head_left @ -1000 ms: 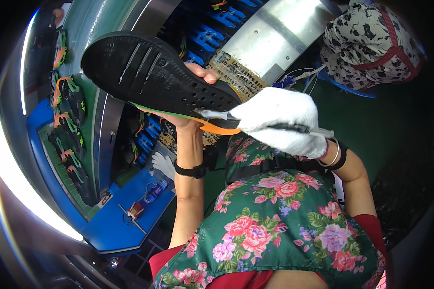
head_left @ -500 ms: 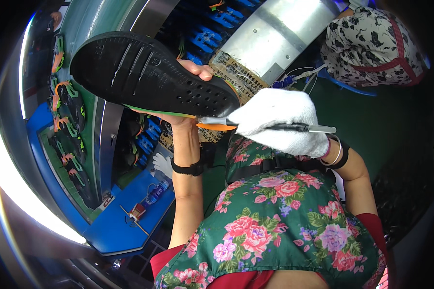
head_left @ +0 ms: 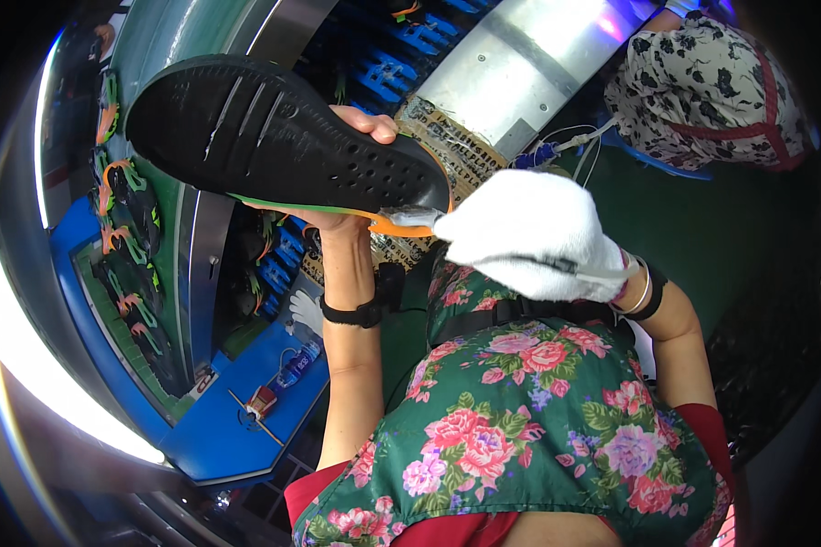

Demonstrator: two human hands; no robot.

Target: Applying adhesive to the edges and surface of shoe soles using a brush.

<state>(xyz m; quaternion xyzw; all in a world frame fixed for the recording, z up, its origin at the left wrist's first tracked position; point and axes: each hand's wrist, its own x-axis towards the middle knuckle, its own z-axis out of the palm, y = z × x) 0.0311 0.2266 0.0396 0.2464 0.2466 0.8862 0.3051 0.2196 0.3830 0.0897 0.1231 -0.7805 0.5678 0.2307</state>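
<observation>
A black shoe sole [head_left: 283, 146], with grooves, small round holes and an orange and green edge, is held up with its underside facing me. My bare left hand [head_left: 324, 217] is closed around its middle, with fingertips showing over the far edge and the palm under the near edge. My right hand [head_left: 529, 232], in a white knit glove, is closed on a slim brush [head_left: 412, 217]. The brush's pale flat tip lies against the orange near edge by the narrow right end. Its handle sticks out past my wrist, and the glove hides the grip.
A blue bench [head_left: 228, 428] at lower left bears a bottle, a small red item and a white glove. Several strapped shoe parts [head_left: 119, 242] stand on a line at far left. A metal housing [head_left: 520, 73] lies ahead. Another person in a patterned garment [head_left: 702, 91] is at upper right.
The sole has moved slightly left. My right hand has turned, and the brush tip has shifted along the orange edge toward the right end, with its handle swinging lower.
</observation>
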